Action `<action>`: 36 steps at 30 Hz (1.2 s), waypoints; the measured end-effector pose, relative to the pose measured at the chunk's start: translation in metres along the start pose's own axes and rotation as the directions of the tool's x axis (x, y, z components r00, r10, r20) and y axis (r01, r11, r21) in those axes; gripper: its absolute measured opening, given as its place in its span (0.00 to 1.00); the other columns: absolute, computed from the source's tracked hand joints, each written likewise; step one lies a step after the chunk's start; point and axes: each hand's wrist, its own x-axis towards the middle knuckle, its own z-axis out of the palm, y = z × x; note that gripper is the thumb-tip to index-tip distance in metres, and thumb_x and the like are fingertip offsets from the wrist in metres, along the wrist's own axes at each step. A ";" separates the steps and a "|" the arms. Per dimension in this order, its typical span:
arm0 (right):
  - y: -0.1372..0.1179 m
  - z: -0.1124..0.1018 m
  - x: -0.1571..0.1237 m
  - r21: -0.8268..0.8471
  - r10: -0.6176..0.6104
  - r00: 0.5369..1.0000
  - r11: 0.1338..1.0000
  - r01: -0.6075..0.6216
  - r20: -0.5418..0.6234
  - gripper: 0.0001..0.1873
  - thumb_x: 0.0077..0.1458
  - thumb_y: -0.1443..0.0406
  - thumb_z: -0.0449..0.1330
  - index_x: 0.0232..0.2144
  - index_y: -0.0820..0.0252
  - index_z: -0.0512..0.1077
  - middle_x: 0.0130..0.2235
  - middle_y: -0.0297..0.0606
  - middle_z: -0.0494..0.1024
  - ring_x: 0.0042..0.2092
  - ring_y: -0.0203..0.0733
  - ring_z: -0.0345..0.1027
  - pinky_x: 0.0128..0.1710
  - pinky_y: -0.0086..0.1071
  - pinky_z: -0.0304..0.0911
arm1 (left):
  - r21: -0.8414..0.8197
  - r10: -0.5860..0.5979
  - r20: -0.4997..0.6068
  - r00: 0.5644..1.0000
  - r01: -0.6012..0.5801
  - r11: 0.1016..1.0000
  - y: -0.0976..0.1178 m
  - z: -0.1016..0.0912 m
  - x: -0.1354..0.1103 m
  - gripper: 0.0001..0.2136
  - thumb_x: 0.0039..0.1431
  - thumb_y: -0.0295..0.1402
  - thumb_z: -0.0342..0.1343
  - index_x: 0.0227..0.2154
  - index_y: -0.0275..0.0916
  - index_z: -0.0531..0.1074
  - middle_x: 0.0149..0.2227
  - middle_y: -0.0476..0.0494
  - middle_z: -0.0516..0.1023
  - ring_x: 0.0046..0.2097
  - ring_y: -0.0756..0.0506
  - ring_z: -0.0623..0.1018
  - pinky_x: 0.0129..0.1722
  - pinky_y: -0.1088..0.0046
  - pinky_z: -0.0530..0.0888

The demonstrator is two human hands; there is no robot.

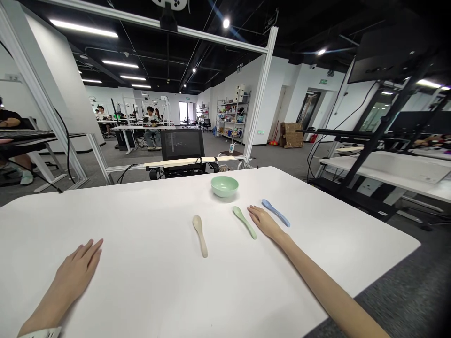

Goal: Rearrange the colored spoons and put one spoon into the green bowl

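My left hand (78,268) lies flat on the white table (148,281) at the left, fingers stretched out and holding nothing. Over on the right, my right hand (265,221) rests palm down between a green spoon (244,222) and a blue spoon (276,213), its fingers extended and no object in it. A beige spoon (200,235) lies farther left, near the table's middle, its handle pointing toward me. Behind the spoons stands a light green bowl (224,187), upright, with nothing visible inside.
An aluminium frame (260,94) rises past the table's far edge, with a black mesh chair (182,145) behind it. A black monitor stand (380,126) is at the right. Several people sit at desks in the background.
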 end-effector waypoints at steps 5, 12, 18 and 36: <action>0.001 0.000 0.001 0.033 0.016 1.000 0.999 -0.015 -0.005 0.24 0.70 0.62 0.50 0.58 0.65 0.78 0.64 0.55 0.75 0.68 0.57 0.66 0.69 0.50 0.61 | -0.011 -0.008 0.031 0.999 0.008 1.000 0.003 -0.004 -0.001 0.37 0.68 0.45 0.28 0.67 0.28 0.67 0.69 0.29 0.70 0.71 0.29 0.68 0.69 0.51 0.64; -0.001 0.000 0.001 0.025 0.011 1.000 1.000 -0.011 0.014 0.26 0.71 0.62 0.48 0.59 0.70 0.77 0.64 0.58 0.74 0.69 0.57 0.65 0.70 0.49 0.59 | -0.012 -0.005 0.008 1.000 0.005 1.000 0.003 -0.004 -0.002 0.37 0.68 0.44 0.28 0.66 0.28 0.68 0.68 0.29 0.72 0.69 0.29 0.69 0.68 0.50 0.66; -0.007 -0.008 0.002 0.007 0.030 0.999 1.000 -0.030 0.027 0.24 0.70 0.63 0.49 0.58 0.66 0.77 0.64 0.56 0.75 0.68 0.55 0.66 0.69 0.47 0.61 | -0.005 0.016 0.004 1.000 -0.016 1.000 0.003 -0.004 -0.001 0.36 0.69 0.43 0.28 0.66 0.28 0.68 0.68 0.28 0.72 0.69 0.29 0.70 0.68 0.50 0.66; -0.223 0.003 -0.001 0.405 -0.011 0.961 0.908 -0.107 0.277 0.08 0.64 0.60 0.60 0.38 0.54 0.63 0.30 0.32 0.73 0.29 0.39 0.65 0.30 0.31 0.54 | -0.034 -0.024 0.009 1.000 0.024 0.999 0.014 -0.018 -0.004 0.33 0.68 0.41 0.33 0.65 0.29 0.70 0.68 0.28 0.73 0.69 0.30 0.70 0.69 0.50 0.66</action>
